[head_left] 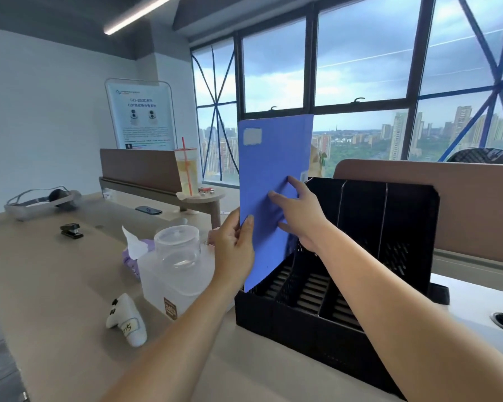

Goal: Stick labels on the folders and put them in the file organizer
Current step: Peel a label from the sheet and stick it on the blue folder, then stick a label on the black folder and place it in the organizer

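Head view: the blue folder (273, 169) stands upright at frame centre, its long axis near vertical with the top leaning slightly right. A pale label (252, 136) sits at its upper left corner. The left hand (234, 248) pinches the folder's lower left edge, with the thumb on the near face and the other fingers (215, 236) curled behind. The right hand (299, 216) lies flat on the near face with straight, spread fingers; it presses the folder and does not grip it. The black file organizer (404, 227) stands on the table (55, 285) at lower right of the frame and shows 3 compartments. The folder's lower corner is at the front rim of the leftmost compartment; whether the bottom edge is already inside cannot be determined. Governing relation: the slot lies directly below the folder and both hands, so the coming move is judged to be a straight descent along the folder's long axis. The left hand is nearer the rim and would have to let go first. A clear plastic container (177, 256) stands just left of the organizer.
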The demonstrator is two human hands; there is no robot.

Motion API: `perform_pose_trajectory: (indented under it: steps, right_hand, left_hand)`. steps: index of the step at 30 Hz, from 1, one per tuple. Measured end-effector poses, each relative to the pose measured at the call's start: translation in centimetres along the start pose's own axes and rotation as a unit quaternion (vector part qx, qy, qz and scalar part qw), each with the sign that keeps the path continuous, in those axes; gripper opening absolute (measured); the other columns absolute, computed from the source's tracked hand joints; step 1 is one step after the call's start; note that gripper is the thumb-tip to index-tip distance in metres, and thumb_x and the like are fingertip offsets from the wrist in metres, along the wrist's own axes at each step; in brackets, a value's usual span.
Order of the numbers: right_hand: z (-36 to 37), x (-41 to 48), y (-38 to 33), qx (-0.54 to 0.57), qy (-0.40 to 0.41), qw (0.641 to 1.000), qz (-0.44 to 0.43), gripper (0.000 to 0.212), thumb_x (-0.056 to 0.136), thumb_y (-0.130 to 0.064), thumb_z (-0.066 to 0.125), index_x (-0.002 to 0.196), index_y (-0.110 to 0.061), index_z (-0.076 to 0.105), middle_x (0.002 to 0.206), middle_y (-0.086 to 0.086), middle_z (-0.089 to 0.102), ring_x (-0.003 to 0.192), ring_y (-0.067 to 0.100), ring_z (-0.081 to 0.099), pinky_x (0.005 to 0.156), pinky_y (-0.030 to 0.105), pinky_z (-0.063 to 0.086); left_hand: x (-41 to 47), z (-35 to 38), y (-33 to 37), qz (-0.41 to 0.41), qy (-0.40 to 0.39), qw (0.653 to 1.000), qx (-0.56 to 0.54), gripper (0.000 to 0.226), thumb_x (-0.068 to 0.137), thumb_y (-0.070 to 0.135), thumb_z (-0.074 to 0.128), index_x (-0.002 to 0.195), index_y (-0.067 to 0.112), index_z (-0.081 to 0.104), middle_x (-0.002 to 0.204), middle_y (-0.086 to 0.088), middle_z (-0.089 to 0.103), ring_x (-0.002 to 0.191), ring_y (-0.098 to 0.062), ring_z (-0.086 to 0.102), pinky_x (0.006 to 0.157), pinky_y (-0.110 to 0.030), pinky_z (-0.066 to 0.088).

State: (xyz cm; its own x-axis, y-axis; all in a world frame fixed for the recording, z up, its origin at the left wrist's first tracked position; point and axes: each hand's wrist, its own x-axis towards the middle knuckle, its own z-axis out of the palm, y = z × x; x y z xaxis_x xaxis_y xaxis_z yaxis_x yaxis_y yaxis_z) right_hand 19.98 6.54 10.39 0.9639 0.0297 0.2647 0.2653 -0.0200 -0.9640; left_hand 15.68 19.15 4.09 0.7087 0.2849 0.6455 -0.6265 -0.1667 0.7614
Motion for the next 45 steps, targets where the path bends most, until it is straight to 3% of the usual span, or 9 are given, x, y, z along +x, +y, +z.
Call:
perform_pose_trajectory:
  steps: [3,6,11,15,22,29,33,37,45]
  right_hand:
    - [-0.1,1.1,1.7,-0.045,0.008,0.999,-0.007,0.067,0.091,-0.036,0.069,0.15,-0.033,0.037,0.114,0.001,0.058,0.097,0.02,0.063,0.091,0.042,0.056]
    - [-0.2,1.9,3.0,-0.113,-0.009,0.993,-0.024,0.068,0.093,-0.04,0.065,0.152,-0.034,0.032,0.136,0.002,0.051,0.115,0.023,0.059,0.09,0.034,0.053]
    - [-0.1,2.1,5.7,-0.192,-0.05,0.98,-0.02,0.069,0.093,-0.042,0.062,0.153,-0.03,0.031,0.15,0.002,0.045,0.13,0.021,0.051,0.099,0.031,0.046]
    - [-0.3,1.6,7.2,-0.225,-0.08,0.971,0.009,0.067,0.092,-0.041,0.064,0.152,-0.029,0.035,0.143,0.005,0.052,0.121,0.024,0.059,0.104,0.04,0.048]
    - [-3.5,-2.6,5.2,-0.331,-0.101,0.938,-0.024,0.035,0.094,-0.038,0.063,0.125,-0.022,0.064,0.102,-0.006,0.065,0.096,0.013,0.059,0.082,0.024,0.042]
    - [-15.6,-14.8,2.7,-0.489,-0.05,0.87,-0.041,0.018,0.094,-0.037,0.059,0.093,-0.025,0.074,0.085,-0.007,0.071,0.082,0.014,0.065,0.078,0.03,0.054]
    - [-26.6,-24.3,3.0,-0.582,0.15,0.794,0.094,0.02,0.092,-0.034,0.053,0.093,-0.021,0.069,0.098,0.003,0.068,0.088,0.025,0.061,0.07,0.032,0.049]
    - [-36.4,-34.9,2.7,-0.605,0.218,0.74,0.196,0.021,0.092,-0.034,0.053,0.096,-0.017,0.066,0.105,0.007,0.064,0.102,0.031,0.061,0.076,0.034,0.048]
    - [-46.2,-47.7,4.0,-0.628,0.27,0.615,0.392,0.085,0.083,-0.08,0.041,0.149,-0.027,0.034,0.155,0.01,0.035,0.144,0.035,0.024,0.114,0.052,0.021]
  left_hand:
    - [-0.1,1.1,-0.7,-0.019,0.005,0.999,-0.031,0.021,0.102,0.012,0.048,0.116,0.013,0.064,0.104,0.004,0.07,0.088,-0.004,0.062,0.08,-0.016,0.048]
    - [-0.1,1.8,-1.4,-0.031,0.021,0.998,-0.043,0.023,0.102,0.015,0.05,0.105,0.032,0.065,0.102,0.008,0.069,0.093,-0.008,0.062,0.086,-0.026,0.049]
    - [-1.5,1.2,-4.3,-0.079,0.03,0.996,-0.015,0.024,0.099,0.003,0.052,0.116,0.014,0.066,0.097,0.026,0.069,0.096,0.0,0.064,0.092,-0.028,0.051]
    - [-2.5,-1.1,-5.7,-0.133,0.021,0.99,0.036,0.022,0.095,0.004,0.057,0.105,0.019,0.07,0.093,0.022,0.074,0.088,0.003,0.065,0.086,-0.026,0.052]
    - [-5.6,-2.5,-1.2,-0.209,0.078,0.957,0.188,0.014,0.094,0.015,0.056,0.106,0.021,0.058,0.101,0.006,0.063,0.096,-0.016,0.061,0.08,-0.027,0.041]
    - [-17.1,6.7,2.8,-0.187,-0.2,0.952,0.139,0.014,0.092,0.019,0.06,0.08,0.022,0.066,0.078,0.008,0.072,0.08,-0.016,0.069,0.079,-0.033,0.053]
    - [-24.4,14.9,5.3,-0.226,-0.349,0.909,0.037,0.02,0.094,0.014,0.059,0.075,0.009,0.064,0.068,0.002,0.068,0.065,-0.019,0.059,0.066,-0.034,0.049]
    - [-29.9,21.6,8.8,-0.251,-0.456,0.852,-0.054,0.008,0.095,0.013,0.062,0.087,0.01,0.064,0.077,-0.007,0.065,0.071,-0.021,0.056,0.067,-0.035,0.048]
    - [-37.9,32.2,13.8,-0.437,-0.499,0.724,-0.19,0.007,0.095,0.014,0.059,0.102,0.015,0.057,0.103,-0.007,0.056,0.094,-0.02,0.053,0.088,-0.033,0.048]
